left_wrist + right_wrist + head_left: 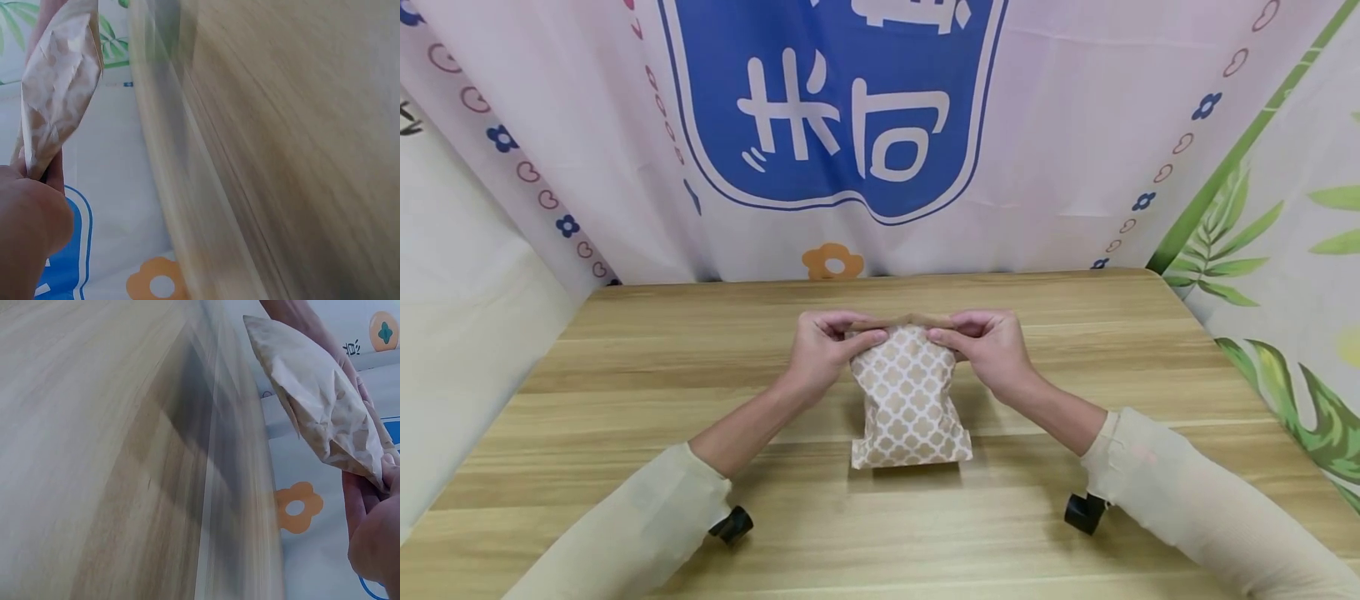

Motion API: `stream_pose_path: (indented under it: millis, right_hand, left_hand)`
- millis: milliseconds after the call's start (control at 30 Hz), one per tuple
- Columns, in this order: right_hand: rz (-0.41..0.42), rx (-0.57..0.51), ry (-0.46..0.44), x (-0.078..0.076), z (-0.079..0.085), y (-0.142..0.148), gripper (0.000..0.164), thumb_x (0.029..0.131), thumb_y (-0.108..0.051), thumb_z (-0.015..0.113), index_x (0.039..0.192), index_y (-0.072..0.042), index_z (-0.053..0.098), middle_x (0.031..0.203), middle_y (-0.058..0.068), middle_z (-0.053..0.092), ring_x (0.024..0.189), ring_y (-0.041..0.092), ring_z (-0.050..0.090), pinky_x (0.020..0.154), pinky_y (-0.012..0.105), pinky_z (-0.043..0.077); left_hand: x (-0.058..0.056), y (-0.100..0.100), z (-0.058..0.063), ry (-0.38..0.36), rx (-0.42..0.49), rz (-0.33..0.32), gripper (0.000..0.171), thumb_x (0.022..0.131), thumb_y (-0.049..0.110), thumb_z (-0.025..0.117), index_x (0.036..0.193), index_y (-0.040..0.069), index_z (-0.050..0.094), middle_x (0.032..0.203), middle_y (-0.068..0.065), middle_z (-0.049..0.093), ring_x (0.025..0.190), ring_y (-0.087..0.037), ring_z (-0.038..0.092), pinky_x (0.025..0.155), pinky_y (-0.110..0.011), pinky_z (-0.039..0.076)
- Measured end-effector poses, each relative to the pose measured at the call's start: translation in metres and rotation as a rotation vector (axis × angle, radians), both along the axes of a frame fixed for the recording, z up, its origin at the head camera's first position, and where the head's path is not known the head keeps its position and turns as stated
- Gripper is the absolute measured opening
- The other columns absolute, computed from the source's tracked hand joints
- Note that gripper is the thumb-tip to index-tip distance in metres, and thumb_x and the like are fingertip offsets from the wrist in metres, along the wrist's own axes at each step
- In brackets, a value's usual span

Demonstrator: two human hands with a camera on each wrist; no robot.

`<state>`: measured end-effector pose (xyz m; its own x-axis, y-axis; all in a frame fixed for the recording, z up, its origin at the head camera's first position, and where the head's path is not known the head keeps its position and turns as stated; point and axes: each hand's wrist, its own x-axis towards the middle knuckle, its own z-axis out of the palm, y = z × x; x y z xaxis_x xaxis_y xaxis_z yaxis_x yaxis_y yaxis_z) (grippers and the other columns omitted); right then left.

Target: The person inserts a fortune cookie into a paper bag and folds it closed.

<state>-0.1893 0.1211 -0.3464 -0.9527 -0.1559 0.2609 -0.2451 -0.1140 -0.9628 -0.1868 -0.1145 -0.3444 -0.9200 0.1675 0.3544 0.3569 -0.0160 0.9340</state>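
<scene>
A tan paper bag (910,400) with a white lattice pattern is held up between both hands, its top edge folded over and its body puffed out. My left hand (825,350) pinches the left end of the fold, thumb on the near face. At the right end, my right hand (996,350) pinches the fold in the same way. The left wrist view shows the bag (59,87) from its side, crumpled. In the right wrist view the bag (325,400) hangs tilted, with a shadow on the tabletop beside it. Its contents are hidden.
A wood-grain table (625,367) lies under the hands. Behind its far edge hangs a pale curtain (1060,150) with a blue sign print. A leaf-patterned cloth (1285,225) hangs on the right. Black wrist devices (1084,513) show below the sleeves.
</scene>
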Motion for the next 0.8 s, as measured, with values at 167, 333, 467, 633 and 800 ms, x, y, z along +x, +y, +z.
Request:
stream_pose_path:
  millis: [167,333,467,633,800]
  right_hand:
    - [0.066,0.007,0.029,-0.002,-0.002,0.004,0.017,0.090,0.018,0.068,0.106,0.022,0.068,0.085,0.000,0.079,0.072,0.011,0.075,0.066,0.028,0.062]
    - [0.125,0.027,0.047,-0.002,-0.003,0.007,0.021,0.092,0.018,0.064,0.112,0.026,0.063,0.094,0.001,0.079,0.078,0.012,0.075,0.070,0.028,0.062]
    - [0.139,0.032,0.074,-0.001,-0.002,0.007,0.019,0.093,0.019,0.062,0.109,0.028,0.062,0.091,-0.002,0.079,0.076,0.010,0.074,0.068,0.027,0.062]
    - [0.141,0.056,0.080,-0.001,-0.001,0.008,0.016,0.093,0.019,0.060,0.106,0.027,0.064,0.090,-0.002,0.079,0.076,0.011,0.074,0.070,0.027,0.062]
    - [0.135,0.090,0.083,-0.001,-0.001,0.008,0.017,0.091,0.020,0.056,0.103,0.025,0.066,0.094,0.008,0.079,0.077,0.012,0.074,0.073,0.028,0.062]
  left_hand:
    - [-0.002,-0.006,-0.001,0.034,-0.012,-0.076,0.015,0.087,-0.015,0.074,0.102,-0.016,0.073,0.091,-0.007,0.079,0.060,-0.007,0.060,0.053,-0.017,0.047]
    - [-0.003,-0.009,-0.002,0.056,-0.039,-0.145,0.014,0.088,-0.018,0.070,0.102,-0.018,0.072,0.099,-0.023,0.076,0.067,-0.008,0.066,0.057,-0.017,0.053]
    - [-0.003,-0.011,-0.001,0.061,-0.061,-0.172,0.014,0.089,-0.019,0.067,0.102,-0.019,0.072,0.103,-0.034,0.071,0.070,-0.007,0.068,0.059,-0.018,0.055]
    - [-0.002,-0.013,0.000,0.091,-0.094,-0.176,0.014,0.089,-0.021,0.063,0.100,-0.019,0.072,0.104,-0.035,0.071,0.071,-0.007,0.067,0.058,-0.016,0.052]
    - [0.000,-0.013,0.001,0.100,-0.134,-0.157,0.017,0.086,-0.021,0.061,0.096,-0.017,0.074,0.102,-0.033,0.072,0.067,-0.006,0.062,0.051,-0.015,0.043]
